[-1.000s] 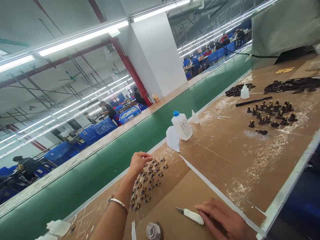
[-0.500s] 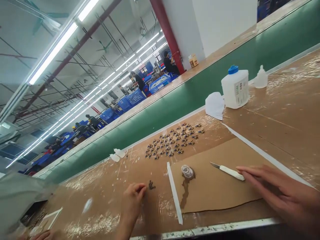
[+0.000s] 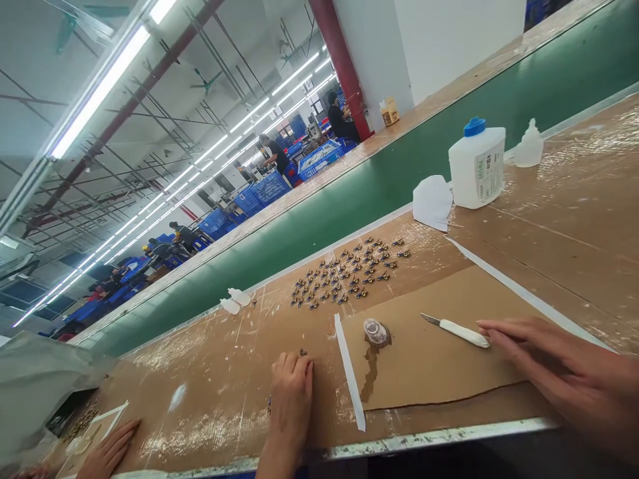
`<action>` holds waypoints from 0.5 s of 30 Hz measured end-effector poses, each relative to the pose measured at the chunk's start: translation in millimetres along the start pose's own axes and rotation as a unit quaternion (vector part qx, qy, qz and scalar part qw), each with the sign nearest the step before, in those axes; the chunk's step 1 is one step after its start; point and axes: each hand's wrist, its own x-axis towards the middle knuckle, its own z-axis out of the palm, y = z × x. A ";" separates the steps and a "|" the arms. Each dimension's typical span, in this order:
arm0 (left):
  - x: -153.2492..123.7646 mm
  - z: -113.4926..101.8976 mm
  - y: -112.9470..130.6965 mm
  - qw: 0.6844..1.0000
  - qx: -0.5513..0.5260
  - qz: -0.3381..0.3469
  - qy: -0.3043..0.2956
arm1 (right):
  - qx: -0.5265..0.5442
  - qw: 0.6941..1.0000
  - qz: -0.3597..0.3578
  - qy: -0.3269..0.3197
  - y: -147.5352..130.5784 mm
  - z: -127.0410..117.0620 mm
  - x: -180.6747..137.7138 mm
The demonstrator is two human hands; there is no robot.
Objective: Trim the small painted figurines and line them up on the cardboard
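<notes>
My right hand (image 3: 564,366) has its thumb and fingertips at the butt end of a white-handled knife (image 3: 462,332), closed on it. The blade points left over a cardboard sheet (image 3: 439,379). My left hand (image 3: 292,392) rests on the brown table left of the sheet, fingers curled down and together. Small dark metal pieces (image 3: 303,352) show just beyond its fingertips, and a bit of a blue piece shows at its left side. What lies under the fingers is hidden. On the sheet stands a small clear cup (image 3: 375,330) with a wet dark stain around and below it.
Many small blue-and-gold parts (image 3: 349,273) lie spread beyond the sheet. A blue-capped bottle (image 3: 476,163), a small dropper bottle (image 3: 529,145) and white paper (image 3: 432,203) stand at the right back. Two white squeeze bottles (image 3: 234,301) lie left. Another person's hand (image 3: 112,449) is at lower left.
My left hand has moved right, over the spot where the small dark pieces lay. My right hand and the knife stay put. The other person's hand has come further into view.
</notes>
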 end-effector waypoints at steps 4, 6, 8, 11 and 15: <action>-1.2 -1.3 9.0 1.000 0.014 -0.023 -0.002 | -0.007 1.000 0.001 0.002 -1.4 -0.7 -0.5; 0.1 -3.2 14.2 0.999 0.015 -0.046 -0.003 | -0.007 1.000 0.002 0.003 -1.2 -0.5 -0.8; 1.5 -6.1 19.2 0.997 0.008 -0.070 -0.009 | -0.009 1.000 0.004 0.005 -1.6 -0.4 -0.3; 0.6 -11.0 26.2 0.994 -0.028 -0.095 -0.040 | -0.008 1.000 0.001 0.008 -4.5 -1.3 2.2; -2.9 -15.1 30.9 0.982 -0.105 -0.111 -0.110 | 0.000 1.000 -0.015 0.003 -10.4 -4.0 6.4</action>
